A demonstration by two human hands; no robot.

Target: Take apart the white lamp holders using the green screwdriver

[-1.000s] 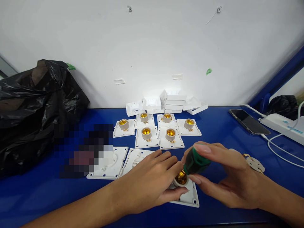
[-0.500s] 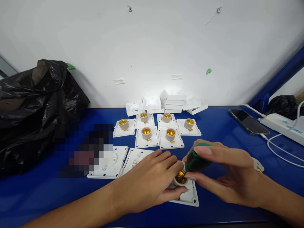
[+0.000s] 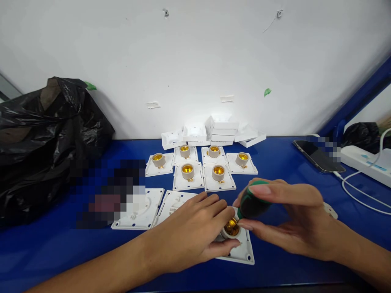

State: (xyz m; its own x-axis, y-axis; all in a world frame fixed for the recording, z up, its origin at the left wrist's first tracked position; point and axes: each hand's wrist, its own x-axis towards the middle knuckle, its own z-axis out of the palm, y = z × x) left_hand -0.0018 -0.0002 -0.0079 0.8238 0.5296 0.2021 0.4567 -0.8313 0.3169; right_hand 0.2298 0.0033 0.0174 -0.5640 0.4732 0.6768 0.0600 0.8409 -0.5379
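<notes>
**A:** so the right hand (image 3: 287,221) is pinching a green-handled screwdriver (image 3: 252,204) between thumb and fingers, closed snug round the grip, tip angling down into the brass mouth of a socket (image 3: 231,228). Left hand (image 3: 192,232) is lying loosely curled over the socket's white plate (image 3: 242,252), fingertips touching the collar and pinning it to the blue table (image 3: 45,256)

**B:** how's that part going to handle, you reckon?

**A:** looking light and stiff to me, hard plastic with a thin metal insert. Probably sliding around easily on that smooth top, which is why the palm is pressing on it. I'd be grabbing it by the flat plate edges, not the brass bit, since that looks thin enough to bend

**B:** and around it?

**A:** two more plates (image 3: 139,209) are sitting face down just left of the hands, six finished-looking sockets (image 3: 200,167) are lining up behind in two rows, then white covers (image 3: 214,132) stacking against the wall. A black bag (image 3: 45,138) is slumping far left, a phone (image 3: 314,156) and power strip (image 3: 366,165) are lying far right
</notes>
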